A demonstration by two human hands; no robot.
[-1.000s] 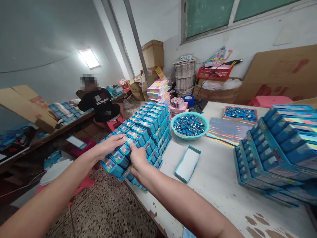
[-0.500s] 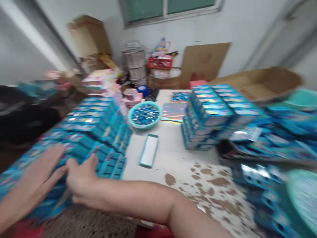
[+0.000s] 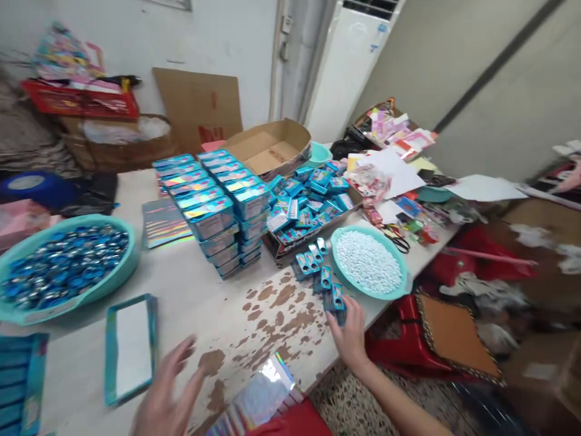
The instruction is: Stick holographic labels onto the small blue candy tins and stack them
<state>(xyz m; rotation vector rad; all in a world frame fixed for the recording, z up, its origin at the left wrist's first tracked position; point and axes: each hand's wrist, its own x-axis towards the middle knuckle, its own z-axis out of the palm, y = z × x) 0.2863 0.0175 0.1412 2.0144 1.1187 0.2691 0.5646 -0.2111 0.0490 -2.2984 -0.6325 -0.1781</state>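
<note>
My right hand (image 3: 350, 332) has its thumb and fingers around a small blue box with a round hole (image 3: 337, 295). That box stands at the near end of a group of similar boxes (image 3: 310, 260), close to the table's edge. My left hand (image 3: 166, 390), a little blurred, is held over the table with its fingers apart and nothing in them. Beside it lies a shallow blue tray (image 3: 132, 348) with a white bottom. A clear bag with a shiny rainbow edge (image 3: 261, 393) lies at the near edge between my hands.
A turquoise basin rim (image 3: 333, 257) surrounds white pellets. Another turquoise basin (image 3: 122, 275) holds blue and silver pieces. Stacked blue boxes (image 3: 215, 221) stand mid-table, beside a carton of loose blue boxes (image 3: 308, 203). Scissors (image 3: 399, 242) lie at right; a red stool (image 3: 399, 339) stands below.
The view has swung right. Both hands have left the stacked blue boxes at the left; my right hand is now at the small holed boxes, my left over the table by the tray.
</note>
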